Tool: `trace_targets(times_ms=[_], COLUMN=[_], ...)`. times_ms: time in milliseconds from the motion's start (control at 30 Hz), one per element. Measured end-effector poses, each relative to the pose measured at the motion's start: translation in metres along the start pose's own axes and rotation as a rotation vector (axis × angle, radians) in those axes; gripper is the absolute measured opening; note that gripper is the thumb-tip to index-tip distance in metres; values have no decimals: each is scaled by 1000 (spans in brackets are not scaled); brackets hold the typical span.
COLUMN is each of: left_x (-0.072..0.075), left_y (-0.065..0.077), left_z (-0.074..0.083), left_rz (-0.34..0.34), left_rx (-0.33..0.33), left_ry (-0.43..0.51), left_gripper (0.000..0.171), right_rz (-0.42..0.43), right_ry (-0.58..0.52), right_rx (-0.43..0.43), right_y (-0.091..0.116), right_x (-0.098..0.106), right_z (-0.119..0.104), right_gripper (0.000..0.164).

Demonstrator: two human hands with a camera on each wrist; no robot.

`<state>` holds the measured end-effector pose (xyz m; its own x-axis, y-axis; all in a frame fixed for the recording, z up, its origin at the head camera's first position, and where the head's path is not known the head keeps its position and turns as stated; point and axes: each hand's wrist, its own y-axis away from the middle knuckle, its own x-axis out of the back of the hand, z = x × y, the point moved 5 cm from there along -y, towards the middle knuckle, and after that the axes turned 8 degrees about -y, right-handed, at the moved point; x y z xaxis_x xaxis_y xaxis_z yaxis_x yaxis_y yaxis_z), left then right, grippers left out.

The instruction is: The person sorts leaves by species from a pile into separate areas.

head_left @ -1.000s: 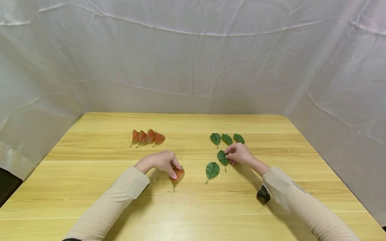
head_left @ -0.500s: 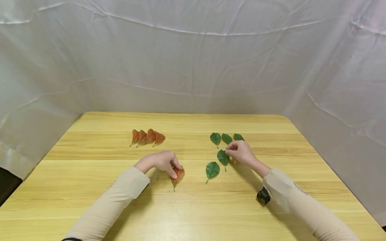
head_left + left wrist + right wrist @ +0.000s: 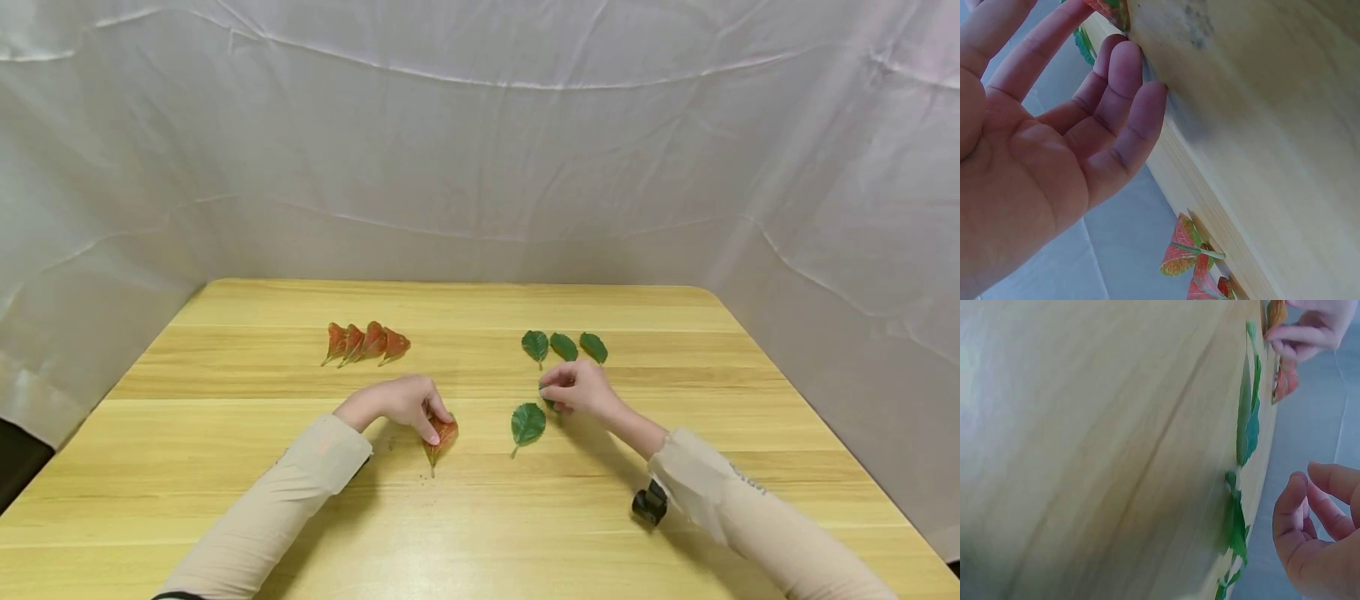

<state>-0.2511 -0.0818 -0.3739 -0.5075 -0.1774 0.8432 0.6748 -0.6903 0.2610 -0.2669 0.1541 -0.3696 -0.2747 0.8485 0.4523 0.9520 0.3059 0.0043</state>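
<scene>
My left hand [image 3: 405, 402] pinches a red leaf [image 3: 444, 435] against the table, left of centre; its stem points toward me. In the left wrist view, the edge of this leaf [image 3: 1113, 11] shows at the top. My right hand [image 3: 588, 389] hovers over a green leaf [image 3: 550, 406], covering most of it, its fingers loosely bent. The right wrist view shows a gap between these fingers and the green leaves [image 3: 1235, 528], with nothing held. Another green leaf [image 3: 528, 424] lies flat between my hands, nearer to me.
Several overlapping red leaves [image 3: 367, 342] lie in a row at the back left. Three green leaves [image 3: 564, 347] line up at the back right. The wooden table [image 3: 480, 525] is enclosed by pale cloth walls [image 3: 480, 167]. Small dark specks lie near the held leaf.
My right hand shifts slightly away from me, then moves left over the middle green leaf, hiding most of it. My left hand and its red leaf stay in place.
</scene>
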Motion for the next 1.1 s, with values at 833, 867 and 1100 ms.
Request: trace_targets(times_ms=[833, 867, 1100], left_x=[0, 0, 0], left_y=[1, 0, -1], left_z=[1, 1, 1], left_rz=[-2, -2, 8], left_rx=[-6, -7, -45], left_ry=[-3, -5, -29], left_gripper=[31, 32, 27], right_rz=[-226, -231, -260], right_ry=[-49, -44, -19], right_rx=[-26, -29, -19], right_y=[18, 18, 19], right_x=[-43, -44, -48], right_z=[-1, -1, 1], right_gripper=[22, 22, 23])
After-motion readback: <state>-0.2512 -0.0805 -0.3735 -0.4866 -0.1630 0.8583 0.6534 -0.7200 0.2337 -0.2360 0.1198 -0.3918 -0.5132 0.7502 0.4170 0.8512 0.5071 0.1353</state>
